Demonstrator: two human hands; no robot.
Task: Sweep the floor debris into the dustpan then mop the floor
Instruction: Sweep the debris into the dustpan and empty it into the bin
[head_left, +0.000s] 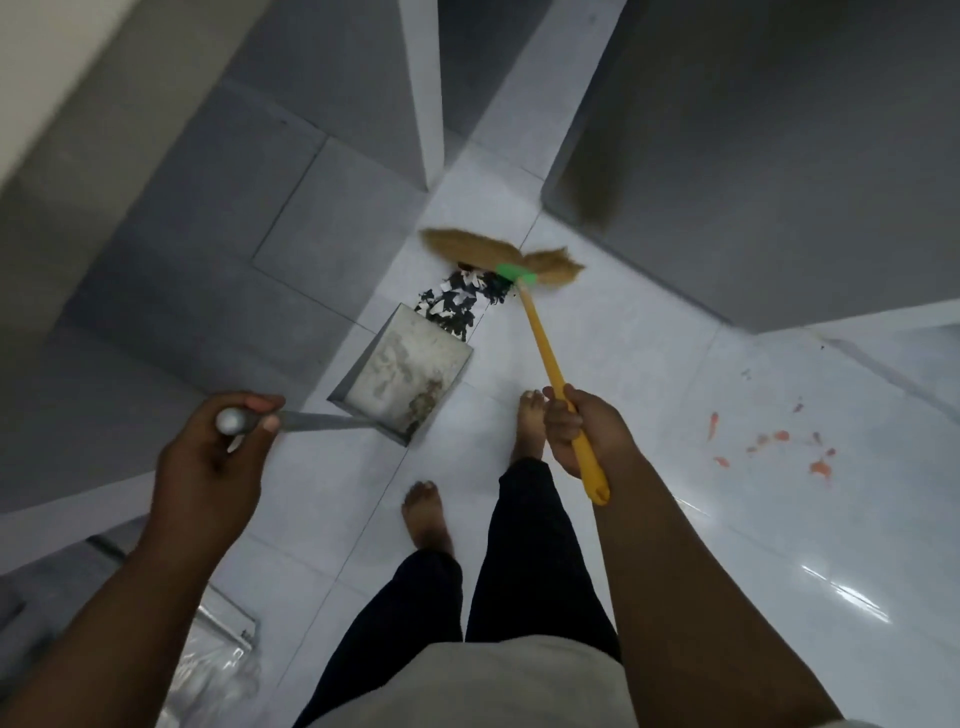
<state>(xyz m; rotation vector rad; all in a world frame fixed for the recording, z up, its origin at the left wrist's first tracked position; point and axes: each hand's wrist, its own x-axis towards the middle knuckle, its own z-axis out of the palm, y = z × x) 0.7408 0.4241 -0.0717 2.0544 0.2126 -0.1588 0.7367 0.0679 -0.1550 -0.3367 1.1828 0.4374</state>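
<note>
- Dark trousers (524, 571) fill the near centre. Two bare feet stand on the pale tiled floor (649, 364), the left foot (426, 514) nearer than the right foot (530, 426).
- At the near left edge lies a crumpled clear plastic sheet (208, 665).
- The left hand (208, 457) is clenched round the grey end of the dustpan handle (311, 420), with the thumb lying along the bar.
- The right hand (582, 426) grasps the broom (540, 338) low on its yellow shaft, fingers wrapped round it. The shaft's end sticks out below the fist.
- The metal dustpan (410, 369) sits on the floor left of the right foot, with its open mouth facing away. Its tray is stained.
- The debris (457, 301), a pile of black and white scraps, lies at the dustpan's far lip, and some of it overlaps that lip.
- Just beyond the pile, the broom's tan bristles (467, 247) spread sideways on the floor, blurred. A green collar (514, 273) joins them to the shaft.
- To the right, well apart from the pile, red smears (779, 441) mark the tiles.
- Grey panels (779, 130) rise at the far side.
</note>
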